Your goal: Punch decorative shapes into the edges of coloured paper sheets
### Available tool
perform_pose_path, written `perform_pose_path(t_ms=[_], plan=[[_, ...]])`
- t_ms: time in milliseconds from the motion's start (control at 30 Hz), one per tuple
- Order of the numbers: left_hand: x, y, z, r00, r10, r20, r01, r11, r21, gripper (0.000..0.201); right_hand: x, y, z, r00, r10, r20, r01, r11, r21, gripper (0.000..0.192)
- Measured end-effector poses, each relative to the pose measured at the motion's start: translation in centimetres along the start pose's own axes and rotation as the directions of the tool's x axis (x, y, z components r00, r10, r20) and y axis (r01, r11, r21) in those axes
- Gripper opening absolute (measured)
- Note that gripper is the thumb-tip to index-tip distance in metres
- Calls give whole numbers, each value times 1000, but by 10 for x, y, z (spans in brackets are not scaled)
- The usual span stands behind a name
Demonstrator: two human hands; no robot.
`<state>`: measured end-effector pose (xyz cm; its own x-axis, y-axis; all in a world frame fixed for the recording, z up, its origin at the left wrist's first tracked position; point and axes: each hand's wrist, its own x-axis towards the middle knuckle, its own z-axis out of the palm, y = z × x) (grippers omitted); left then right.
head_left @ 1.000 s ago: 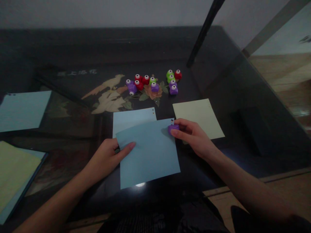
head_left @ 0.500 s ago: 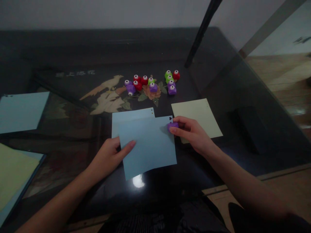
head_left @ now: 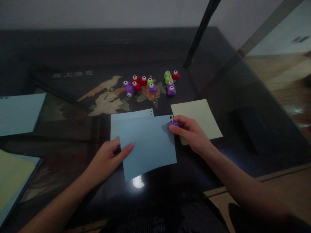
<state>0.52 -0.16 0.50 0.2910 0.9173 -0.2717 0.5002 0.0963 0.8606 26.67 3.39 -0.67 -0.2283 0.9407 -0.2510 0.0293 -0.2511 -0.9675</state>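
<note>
A light blue sheet of paper [head_left: 148, 145] is held up over the table, slightly tilted. My left hand [head_left: 115, 158] pinches its left edge, thumb on top and fingers behind. At its upper right corner, my right hand [head_left: 189, 129] is closed around a small purple craft punch [head_left: 173, 125], which sits over the paper's right edge. Dark punched shapes, one a heart, show in the corner just above the punch. Partly beneath the held sheet lies another blue sheet [head_left: 131, 114] with small holes at its right corner.
Several purple, red and green craft punches [head_left: 143, 81] stand farther back on the glossy dark table [head_left: 97, 45]. Pale yellow paper [head_left: 199, 113] lies by my right hand. More blue paper [head_left: 19, 113] and yellow paper [head_left: 14, 181] lie at left; a black pole [head_left: 201, 35] rises behind.
Both hands keep their grip on the paper and the purple punch, nearly still. The view has shifted slightly.
</note>
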Motion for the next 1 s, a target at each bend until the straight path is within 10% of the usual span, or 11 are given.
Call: perform_pose_path(t_ms=[1000], plan=[[7,0,-4,982,-186,-27,175,957,-231,38,0,-9,-11,999,24,34,-25,999,36,27]])
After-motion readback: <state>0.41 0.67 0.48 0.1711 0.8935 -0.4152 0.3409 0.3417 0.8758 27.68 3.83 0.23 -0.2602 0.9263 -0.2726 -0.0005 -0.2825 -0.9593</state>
